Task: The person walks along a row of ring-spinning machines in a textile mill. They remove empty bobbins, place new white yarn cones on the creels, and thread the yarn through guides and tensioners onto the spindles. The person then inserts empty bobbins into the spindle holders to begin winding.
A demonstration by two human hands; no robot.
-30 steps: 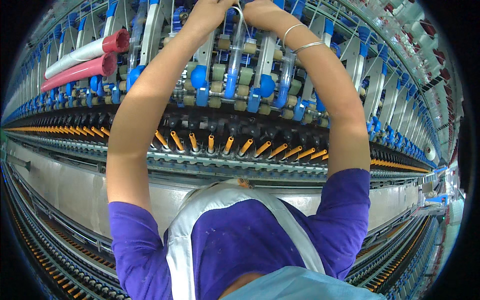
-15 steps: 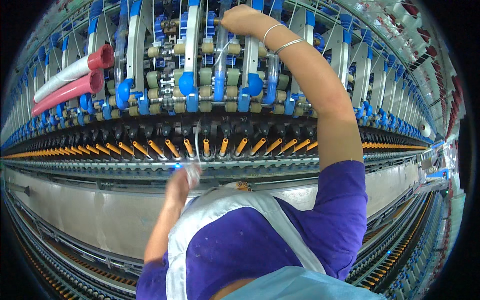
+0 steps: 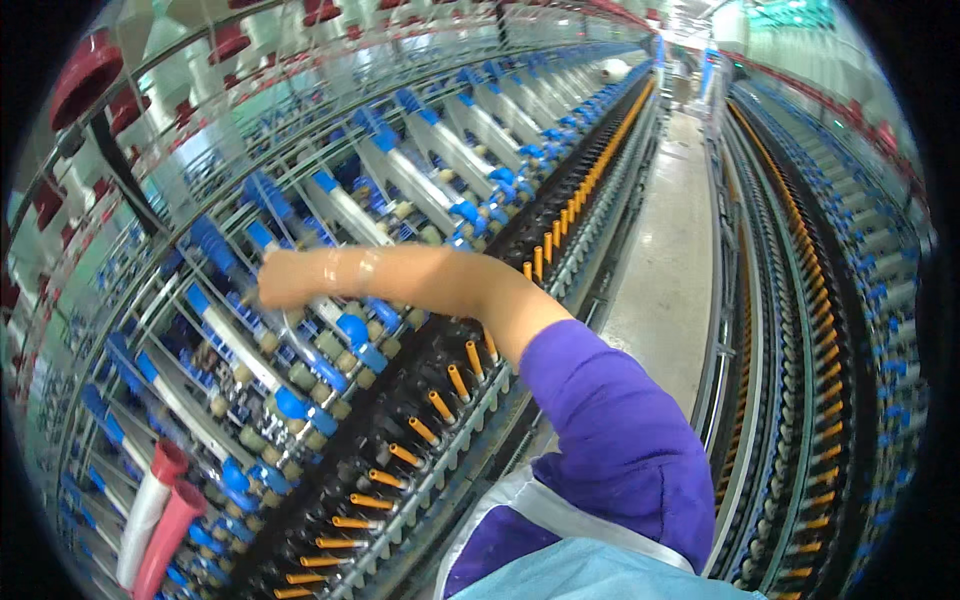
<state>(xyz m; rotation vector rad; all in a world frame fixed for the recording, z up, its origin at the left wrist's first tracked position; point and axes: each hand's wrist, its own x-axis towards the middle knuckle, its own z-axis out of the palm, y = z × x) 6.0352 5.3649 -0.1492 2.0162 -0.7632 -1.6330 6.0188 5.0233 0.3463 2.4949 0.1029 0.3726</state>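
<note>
My right hand (image 3: 284,281) is closed over the upper part of a spinning machine. Slightly blurred, it rests at the top of a clear tube with a blue lower end (image 3: 322,370). I cannot make out what the fingers hold. Around it stand grey drafting arms (image 3: 232,340) with blue caps, among beige rollers (image 3: 300,375). My left hand is out of view. Below my forearm runs a row of bare orange spindles (image 3: 440,405).
At the lower left lie two pink bobbins, one bare (image 3: 168,540) and one wound with white fibre (image 3: 143,518). Red holders (image 3: 88,78) hang above the frame. A grey aisle floor (image 3: 660,260) separates this machine from a second spindle row (image 3: 805,270).
The view has swung right, along the aisle. My left hand, which held a white bundle low by the spindles, has left the picture. My right hand stays near the clear tube's top.
</note>
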